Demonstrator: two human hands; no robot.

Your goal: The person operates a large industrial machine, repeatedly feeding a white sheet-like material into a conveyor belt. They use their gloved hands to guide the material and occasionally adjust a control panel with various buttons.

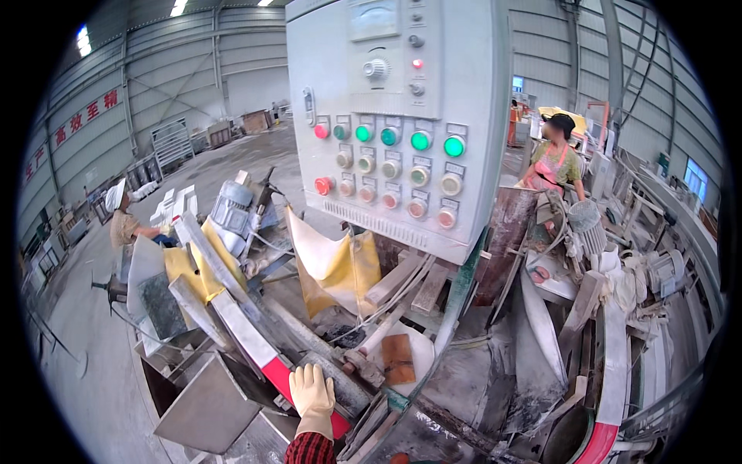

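My left hand (312, 396), in a cream glove with a red-and-black plaid sleeve behind it, rests palm down on the red end (278, 377) of a long pale metal rail (241, 323). Its fingers lie stretched out and hold nothing. Right beside it run a worn grey beam (338, 388) and a rusty bolt-like fitting (362, 363). Above and ahead of the hand stands a grey control cabinet (394, 85) with rows of round buttons; several green lamps and a red one glow. My right hand is not in view.
A brown block (398, 359) and a yellow-and-white sheet (340, 267) sit below the cabinet. Grey panels (209, 402) lean at the lower left. A second red-ended rail (607, 387) runs at the right. One person (127, 220) is at far left, another (553, 158) at right behind machinery.
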